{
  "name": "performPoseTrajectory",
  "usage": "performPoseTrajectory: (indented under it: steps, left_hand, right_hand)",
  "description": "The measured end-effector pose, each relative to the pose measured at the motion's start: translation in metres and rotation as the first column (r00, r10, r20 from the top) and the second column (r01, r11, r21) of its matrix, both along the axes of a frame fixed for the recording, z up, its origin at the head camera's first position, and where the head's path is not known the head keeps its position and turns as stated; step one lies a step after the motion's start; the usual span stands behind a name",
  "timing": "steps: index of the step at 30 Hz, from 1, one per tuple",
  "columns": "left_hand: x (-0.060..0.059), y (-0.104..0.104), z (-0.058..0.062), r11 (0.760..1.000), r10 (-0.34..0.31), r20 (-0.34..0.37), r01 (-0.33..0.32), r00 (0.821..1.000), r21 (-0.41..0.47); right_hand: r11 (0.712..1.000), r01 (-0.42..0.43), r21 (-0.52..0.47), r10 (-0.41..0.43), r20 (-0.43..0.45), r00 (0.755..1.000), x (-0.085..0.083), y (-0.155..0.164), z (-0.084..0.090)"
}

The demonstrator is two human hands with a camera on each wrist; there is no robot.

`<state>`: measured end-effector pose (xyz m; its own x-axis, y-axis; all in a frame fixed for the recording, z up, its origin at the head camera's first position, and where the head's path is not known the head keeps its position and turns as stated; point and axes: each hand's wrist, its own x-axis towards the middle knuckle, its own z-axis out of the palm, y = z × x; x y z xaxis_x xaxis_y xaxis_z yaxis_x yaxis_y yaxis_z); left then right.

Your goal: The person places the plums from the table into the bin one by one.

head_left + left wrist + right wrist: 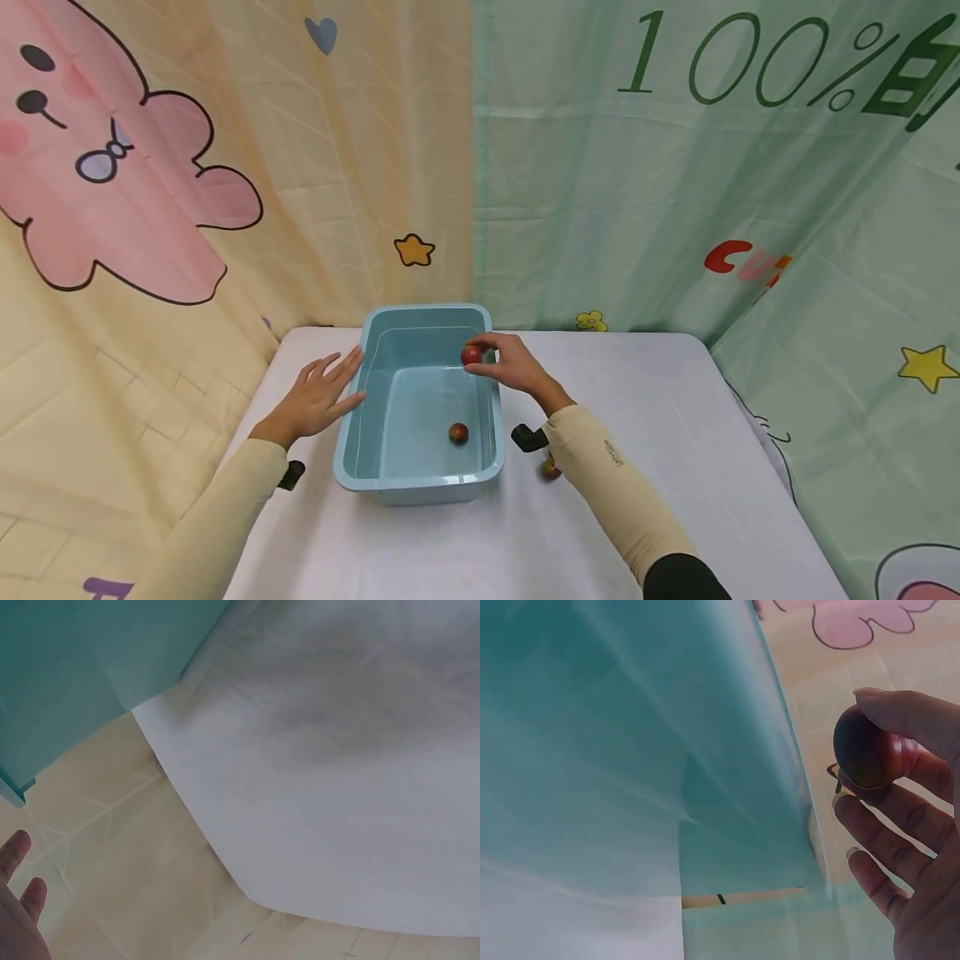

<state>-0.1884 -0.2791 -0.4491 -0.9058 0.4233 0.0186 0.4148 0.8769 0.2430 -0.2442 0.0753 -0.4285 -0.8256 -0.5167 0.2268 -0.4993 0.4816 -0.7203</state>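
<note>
Over smooth blue plastic tub (pixel 378 467), right hand (pixel 513 367) grip pinching round red fruit (pixel 471 355), left hand (pixel 318 398) flat, released against tub's wall

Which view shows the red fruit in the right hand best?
The right wrist view: the red fruit fills it, pinched by the right hand. The head view shows it small above the blue tub. The left wrist view misses it.

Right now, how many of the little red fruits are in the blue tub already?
One small red fruit already lies on the bottom of the blue tub. The right hand pinches a second fruit over the tub, not yet let go. The left hand rests flat against the tub's side. A third fruit waits on the table by the right sleeve.
</note>
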Motion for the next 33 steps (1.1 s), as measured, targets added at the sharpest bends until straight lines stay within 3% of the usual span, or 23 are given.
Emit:
performPoseTrajectory:
  steps: [15, 24, 33]
  left_hand:
    - [0.002, 0.002, -0.002, 1.0, -0.013, -0.017, 0.013, 1.0, 0.013]
    - [0.001, 0.001, -0.003, 1.0, -0.007, -0.024, 0.007, 1.0, 0.003]
    - [0.0, 0.0, -0.004, 1.0, 0.0, -0.028, 0.001, 1.0, 0.018]
  right_hand:
    - [0.998, -0.061, 0.011, 0.06, 0.049, 0.997, -0.003, -0.002, 0.007]
    - [1.0, -0.027, 0.003, 0.027, 0.011, 1.0, -0.004, 0.01, 0.007]
    - [1.0, 0.02, -0.007, -0.02, 0.043, 0.999, -0.008, 0.022, 0.005]
